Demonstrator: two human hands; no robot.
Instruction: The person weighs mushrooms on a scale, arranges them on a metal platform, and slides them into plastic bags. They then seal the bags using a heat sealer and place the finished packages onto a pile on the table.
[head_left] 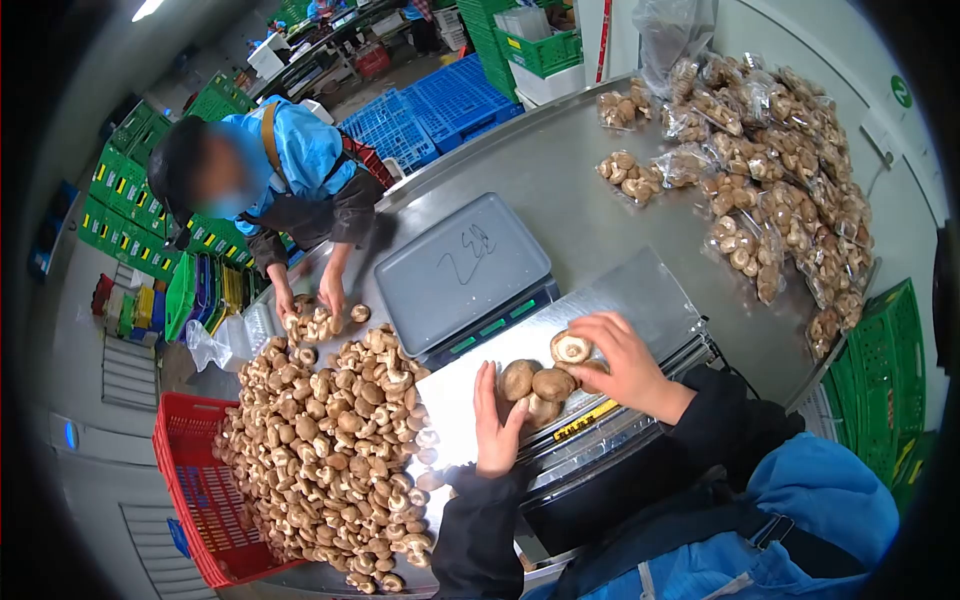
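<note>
Several brown mushrooms (537,383) sit together on the metal surface in front of me, beside a yellow label strip. My left hand (497,420) is at their left side, thumb and fingers apart, with the thumb near the lowest mushroom. On their right, my right hand (622,365) has its fingers curled around a mushroom (571,348) whose pale underside faces up. A gray scale (465,265) stands just beyond. To the left lies a large heap of loose mushrooms (340,450).
Bagged mushrooms (770,160) are piled at the right. Across the table a co-worker (300,160) handles mushrooms with both hands. A red crate (195,500) borders the heap at the left; green crates (880,370) stand at the right. A plastic bag (675,35) hangs above.
</note>
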